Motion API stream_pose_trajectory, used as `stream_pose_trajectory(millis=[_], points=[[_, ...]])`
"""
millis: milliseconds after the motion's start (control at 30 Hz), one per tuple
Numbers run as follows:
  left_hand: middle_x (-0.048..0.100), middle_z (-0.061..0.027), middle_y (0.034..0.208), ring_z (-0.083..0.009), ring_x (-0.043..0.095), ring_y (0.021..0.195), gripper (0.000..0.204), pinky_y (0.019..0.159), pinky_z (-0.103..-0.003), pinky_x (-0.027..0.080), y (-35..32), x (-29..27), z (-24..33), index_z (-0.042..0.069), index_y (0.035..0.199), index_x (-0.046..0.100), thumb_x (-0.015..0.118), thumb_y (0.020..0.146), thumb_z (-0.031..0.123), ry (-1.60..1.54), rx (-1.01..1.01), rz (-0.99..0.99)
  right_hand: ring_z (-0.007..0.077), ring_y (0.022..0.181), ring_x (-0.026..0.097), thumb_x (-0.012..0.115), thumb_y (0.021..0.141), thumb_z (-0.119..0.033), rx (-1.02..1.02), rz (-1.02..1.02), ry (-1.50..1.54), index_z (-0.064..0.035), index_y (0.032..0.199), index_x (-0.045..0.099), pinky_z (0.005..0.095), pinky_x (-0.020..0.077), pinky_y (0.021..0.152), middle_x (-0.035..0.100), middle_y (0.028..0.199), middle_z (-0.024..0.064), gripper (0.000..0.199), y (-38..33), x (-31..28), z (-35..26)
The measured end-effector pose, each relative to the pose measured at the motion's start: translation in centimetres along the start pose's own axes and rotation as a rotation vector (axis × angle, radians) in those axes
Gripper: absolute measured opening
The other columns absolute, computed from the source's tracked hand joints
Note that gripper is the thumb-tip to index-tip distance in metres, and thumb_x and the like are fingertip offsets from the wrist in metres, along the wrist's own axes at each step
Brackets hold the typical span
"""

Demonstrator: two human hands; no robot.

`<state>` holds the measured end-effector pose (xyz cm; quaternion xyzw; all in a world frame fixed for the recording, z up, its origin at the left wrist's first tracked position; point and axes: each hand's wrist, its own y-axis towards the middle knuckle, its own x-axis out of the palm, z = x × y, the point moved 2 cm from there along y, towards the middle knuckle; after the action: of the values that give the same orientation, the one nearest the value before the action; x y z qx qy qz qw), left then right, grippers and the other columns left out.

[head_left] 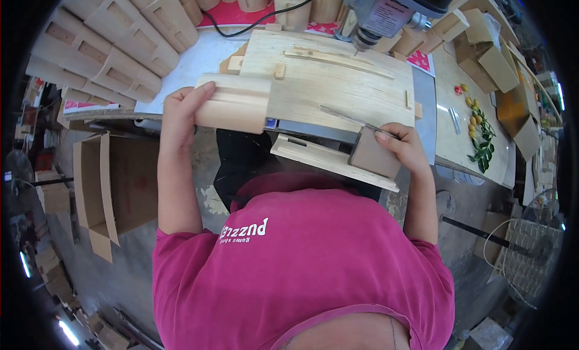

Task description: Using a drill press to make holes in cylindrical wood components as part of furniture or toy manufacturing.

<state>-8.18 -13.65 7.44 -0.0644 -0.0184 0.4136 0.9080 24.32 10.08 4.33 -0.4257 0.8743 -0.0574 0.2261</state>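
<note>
My left hand (pixel 184 109) grips a pale wooden piece (pixel 234 104) with a smooth, curved surface, its thumb on top. That piece lies over the left front part of a plywood board (pixel 338 72) on the bench. In my right hand (pixel 405 146) is a flat, brownish-grey block (pixel 375 155), thumb across its upper edge; it looks like a sanding block. A thin, dark rod (pixel 347 116) runs from near that hand over the board's front edge; whether the fingers hold it too, I cannot tell. Below, over my lap, a slotted light wooden board (pixel 329 161) sits.
A drill press (pixel 386 18) stands over the board's far side, its bit pointing down. Stacked wooden pieces (pixel 114 42) crowd the back left. A black cable (pixel 259 25) crosses behind. Cardboard boxes stand left (pixel 114 187) and right (pixel 488 54); an artificial fruit sprig (pixel 479 130) lies right.
</note>
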Motion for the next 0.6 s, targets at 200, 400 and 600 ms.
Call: stream_pose_trajectory(millis=[200, 400, 600], points=[[0.06, -0.0043, 0.063, -0.0088, 0.052, 0.054, 0.03, 0.052, -0.022, 0.038, -2.1, 2.4, -0.4, 0.0, 0.068, 0.063, 0.071, 0.072, 0.028, -0.155, -0.145, 0.132, 0.009, 0.062, 0.05, 0.07, 0.074, -0.02, -0.103, 0.071, -0.252, 0.0038, 0.086, 0.063, 0.0242, 0.0386, 0.055, 0.057, 0.066, 0.0065, 0.027, -1.1, 2.0, -1.7], [0.058, -0.0039, 0.057, -0.0064, 0.049, 0.049, 0.031, 0.047, -0.02, 0.035, -2.9, 3.2, -0.6, 0.0, 0.063, 0.062, 0.071, 0.073, 0.028, -0.012, -0.101, 0.04, 0.0161, 0.066, 0.051, 0.074, 0.069, -0.014, -0.397, 0.107, -0.154, 0.0014, 0.085, 0.064, 0.0265, 0.0395, 0.062, 0.056, 0.069, 0.0067, 0.025, -3.5, 0.3, -5.5], [0.056, -0.0022, 0.055, -0.0043, 0.044, 0.046, 0.031, 0.044, -0.019, 0.031, -3.2, 5.0, -0.8, 0.0, 0.061, 0.061, 0.069, 0.075, 0.027, -0.021, -0.119, -0.002, 0.0207, 0.076, 0.05, 0.075, 0.063, -0.014, -0.644, 0.163, -0.366, -0.0003, 0.085, 0.065, 0.0296, 0.0385, 0.07, 0.056, 0.073, 0.0061, 0.028, -3.1, -0.1, -5.7]])
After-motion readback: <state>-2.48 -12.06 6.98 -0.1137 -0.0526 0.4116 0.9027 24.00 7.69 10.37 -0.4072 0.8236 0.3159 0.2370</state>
